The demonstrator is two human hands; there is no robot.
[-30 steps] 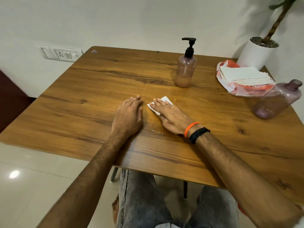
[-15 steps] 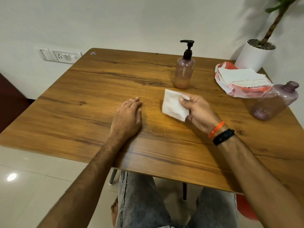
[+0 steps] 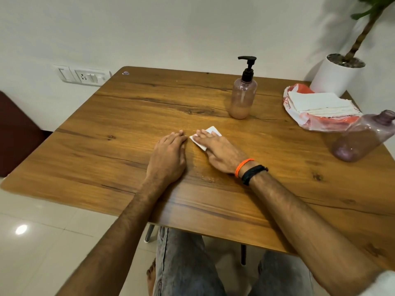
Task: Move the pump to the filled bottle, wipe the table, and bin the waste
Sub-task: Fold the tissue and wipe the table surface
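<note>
A wood-grain laminate desk (image 3: 277, 178) with rounded corners and dark knots carries everything. Near its middle lies a small white folded paper tissue (image 3: 210, 131), flat on the glossy surface, where a faint wet sheen and a few droplets show just beside the wrist. The right hand (image 3: 220, 152) lies palm down on that tissue, fingers straight and close together, pressing it to the desk; only the tissue's far corner and left edge show past the fingers. An orange band and a black band circle the right wrist. The left hand (image 3: 168, 157) rests flat just beside it on bare wood, fingers straight and together, holding nothing, its fingertips near the tissue's edge but apart from it.

Farther back stands a translucent pink plastic bottle with a black pump top (image 3: 243, 97), upright, with pale liquid filling its lowest part. At the right edge a second translucent purple-pink bottle without a cap (image 3: 361, 139) leans tilted, its open neck pointing up to the right. Behind it sits a crinkled orange-and-white plastic bag (image 3: 299, 90) holding a stack of white folded tissues (image 3: 320, 103).
</note>
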